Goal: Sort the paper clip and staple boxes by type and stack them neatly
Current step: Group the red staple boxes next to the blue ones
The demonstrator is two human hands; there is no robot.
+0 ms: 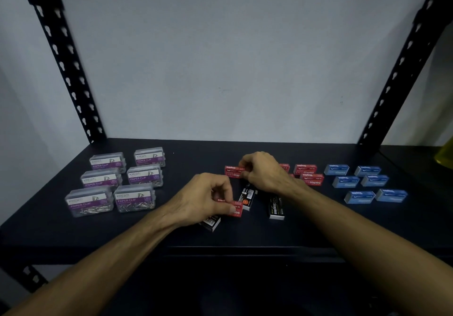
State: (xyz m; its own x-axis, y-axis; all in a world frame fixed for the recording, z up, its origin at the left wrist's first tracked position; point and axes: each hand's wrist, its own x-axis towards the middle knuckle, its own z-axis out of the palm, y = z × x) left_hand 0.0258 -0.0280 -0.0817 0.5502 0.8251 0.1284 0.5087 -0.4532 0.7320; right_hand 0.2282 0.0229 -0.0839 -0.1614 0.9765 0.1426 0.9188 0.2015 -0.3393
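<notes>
The left hand pinches a red staple box at the front of the shelf; the right hand grips another red box farther back. Paper clip boxes and blue boxes look grouped; black boxes lie unsorted.

Dark shelf open at back and front edge; clear plastic paper clip boxes block left, blue cardboard staple boxes right, red and black staple boxes crowd centre.
</notes>
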